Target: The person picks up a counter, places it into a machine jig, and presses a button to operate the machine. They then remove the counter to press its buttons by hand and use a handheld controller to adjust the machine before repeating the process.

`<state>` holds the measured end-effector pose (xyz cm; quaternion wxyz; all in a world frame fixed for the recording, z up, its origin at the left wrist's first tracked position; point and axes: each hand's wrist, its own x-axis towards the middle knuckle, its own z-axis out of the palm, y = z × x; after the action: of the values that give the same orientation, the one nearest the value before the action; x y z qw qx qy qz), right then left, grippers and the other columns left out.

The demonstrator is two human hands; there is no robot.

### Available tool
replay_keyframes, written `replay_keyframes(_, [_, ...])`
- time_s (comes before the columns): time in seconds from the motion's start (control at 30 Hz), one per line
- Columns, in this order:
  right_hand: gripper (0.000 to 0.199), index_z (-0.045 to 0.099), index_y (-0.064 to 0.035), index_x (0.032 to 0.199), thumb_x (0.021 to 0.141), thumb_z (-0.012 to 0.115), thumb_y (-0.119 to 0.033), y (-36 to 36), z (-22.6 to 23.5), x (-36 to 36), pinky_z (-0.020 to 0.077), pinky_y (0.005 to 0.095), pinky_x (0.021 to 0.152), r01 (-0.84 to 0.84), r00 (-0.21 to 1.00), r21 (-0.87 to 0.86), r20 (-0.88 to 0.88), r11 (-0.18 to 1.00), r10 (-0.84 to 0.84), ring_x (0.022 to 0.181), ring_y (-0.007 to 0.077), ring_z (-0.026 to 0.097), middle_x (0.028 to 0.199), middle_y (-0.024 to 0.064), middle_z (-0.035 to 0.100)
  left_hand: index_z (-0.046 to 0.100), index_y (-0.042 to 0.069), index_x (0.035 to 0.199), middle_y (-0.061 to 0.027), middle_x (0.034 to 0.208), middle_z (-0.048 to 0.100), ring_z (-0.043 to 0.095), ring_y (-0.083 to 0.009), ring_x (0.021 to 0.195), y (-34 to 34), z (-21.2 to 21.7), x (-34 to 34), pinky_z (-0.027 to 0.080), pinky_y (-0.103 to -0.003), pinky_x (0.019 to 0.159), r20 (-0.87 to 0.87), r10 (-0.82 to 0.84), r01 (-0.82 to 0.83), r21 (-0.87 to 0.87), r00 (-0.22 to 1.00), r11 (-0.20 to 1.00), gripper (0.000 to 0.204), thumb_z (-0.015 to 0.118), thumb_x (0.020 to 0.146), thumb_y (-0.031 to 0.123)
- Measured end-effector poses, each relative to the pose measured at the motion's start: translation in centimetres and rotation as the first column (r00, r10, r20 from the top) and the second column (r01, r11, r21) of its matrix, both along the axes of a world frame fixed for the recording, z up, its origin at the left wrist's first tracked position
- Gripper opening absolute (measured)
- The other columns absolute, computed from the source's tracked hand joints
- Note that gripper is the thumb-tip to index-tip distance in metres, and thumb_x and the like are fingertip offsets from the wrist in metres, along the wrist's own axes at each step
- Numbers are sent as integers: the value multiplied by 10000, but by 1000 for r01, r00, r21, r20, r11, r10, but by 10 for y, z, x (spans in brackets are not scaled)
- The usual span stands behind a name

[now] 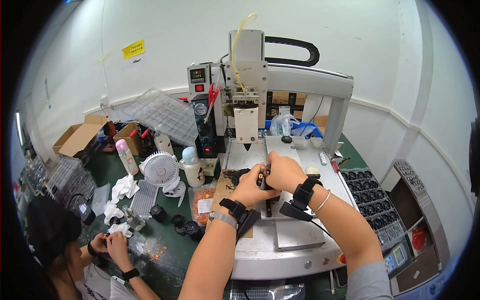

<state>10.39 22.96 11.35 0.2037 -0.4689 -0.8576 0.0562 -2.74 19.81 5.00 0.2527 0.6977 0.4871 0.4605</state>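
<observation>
My left hand (248, 189) and my right hand (286, 174) meet above the white bed (300, 235) of a bench-top dispensing machine. Between them is a small black part with an orange mark (261, 176); both hands have their fingers closed on it. My fingers cover most of its shape. Just beyond my hands hangs the machine's head (246, 125), with a dark pointed tip. A brown board (220, 200) with a heap of black bits (235, 176) lies beside my left hand. A black bar (269, 207) stands below the held part.
On the right stands a tray of round black parts (370, 200). To the left are a white fan (161, 169), a bottle (191, 167), a bag of copper-coloured pieces (202, 207) and black cylinders (192, 229). A co-worker's hands (112, 245) work at the lower left.
</observation>
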Motion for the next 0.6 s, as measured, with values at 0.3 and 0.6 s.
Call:
replay_keyframes(0.3, [229,576,34,783,664,640,-151,-23,52,-7,513,378,658,-17,998,330,69,944,-6,746,344,625,739,197,623,411,59,952,-68,1053,548,503,-175,967,-8,3,0,402,-310,875,290,-18,-9,93,957,996,557,821,611,220])
replay_keyframes(0.6, [348,554,38,909,743,589,-266,-22,44,-21,475,394,680,-259,919,-100,-332,961,213,736,369,595,778,221,610,378,66,1113,-72,1032,487,524,-126,879,-32,22,4,487,-250,714,778,5,71,-63,628,995,599,743,645,-15])
